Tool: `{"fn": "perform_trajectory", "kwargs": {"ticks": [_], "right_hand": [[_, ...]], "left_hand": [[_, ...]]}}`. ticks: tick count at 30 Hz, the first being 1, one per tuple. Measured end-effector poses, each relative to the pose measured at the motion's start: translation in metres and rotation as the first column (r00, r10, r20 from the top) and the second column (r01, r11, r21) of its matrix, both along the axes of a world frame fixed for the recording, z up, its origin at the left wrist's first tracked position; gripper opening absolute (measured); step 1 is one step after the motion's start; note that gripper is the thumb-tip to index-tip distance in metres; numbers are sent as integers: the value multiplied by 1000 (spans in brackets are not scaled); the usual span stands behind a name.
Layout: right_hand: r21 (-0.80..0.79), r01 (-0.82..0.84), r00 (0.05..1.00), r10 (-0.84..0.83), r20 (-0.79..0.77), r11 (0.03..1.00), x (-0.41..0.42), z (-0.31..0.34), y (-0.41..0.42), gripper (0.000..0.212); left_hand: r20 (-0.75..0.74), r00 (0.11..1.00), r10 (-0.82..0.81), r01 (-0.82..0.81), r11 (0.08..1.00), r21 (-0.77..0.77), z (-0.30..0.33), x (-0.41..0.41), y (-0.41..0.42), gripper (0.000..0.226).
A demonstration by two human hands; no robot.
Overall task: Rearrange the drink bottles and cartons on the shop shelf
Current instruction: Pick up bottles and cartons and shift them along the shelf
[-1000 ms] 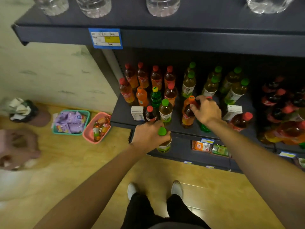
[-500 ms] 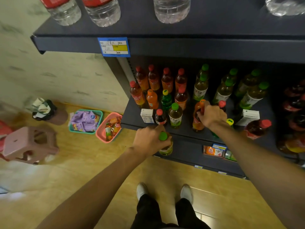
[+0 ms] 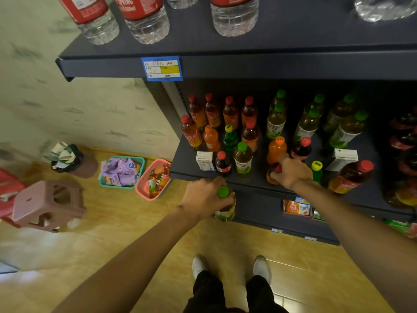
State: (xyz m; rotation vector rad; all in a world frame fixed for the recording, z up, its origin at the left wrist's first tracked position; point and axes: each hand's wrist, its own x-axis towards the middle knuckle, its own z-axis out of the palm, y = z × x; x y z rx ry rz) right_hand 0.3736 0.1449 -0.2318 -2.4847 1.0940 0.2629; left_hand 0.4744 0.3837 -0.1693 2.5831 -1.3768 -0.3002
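Left hand is wrapped around a green-capped tea bottle, fingers curled about its neck and shoulder, the cap poking up between them. That bottle hangs upright in front of the shelf, just below its front edge and out over the floor, not resting on anything.

Over to the right hand: it's up on the shelf, fingers closed over the top of a red-capped bottle at the front edge, a sliver of red cap showing by the thumb. Directly behind that hand stands an orange-capped bottle, touching or very nearly touching the knuckles; I can't tell which. A dark cola bottle sits just beside it, and a yellow-capped green bottle stands just off the wrist.

Between the two hands, along the shelf front, there's a white carton, a small cola bottle and another green-capped tea bottle, all upright in a row. A second carton and a tilted red-capped tea bottle lie to the right of the right hand.

Down on the floor to the left: a teal basket, a pink basket and a pink stool.
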Motion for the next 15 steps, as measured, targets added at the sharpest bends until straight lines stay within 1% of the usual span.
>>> {"fn": "perform_trajectory", "kwargs": {"ticks": [4,7,9,12,15], "right_hand": [[38,12,996,-15,87,999,-36,5,15,33],[103,23,997,-30,65,994,-64,5,23,28],[144,36,998,-43,43,989,-80,2,30,29],[135,47,999,-50,20,990,-103,-5,42,30],[159,48,999,-49,5,986,-128,-10,46,28]], "left_hand": [[-32,999,10,-10,1000,16,7,-5,-12,38],[-54,999,2,-2,1000,-5,8,-11,-27,36],[-71,997,-1,0,1000,-17,7,-17,-41,37],[-67,998,6,-8,999,-31,4,-24,-65,39],[-152,988,35,-44,997,-57,-3,-28,-90,32]]}}
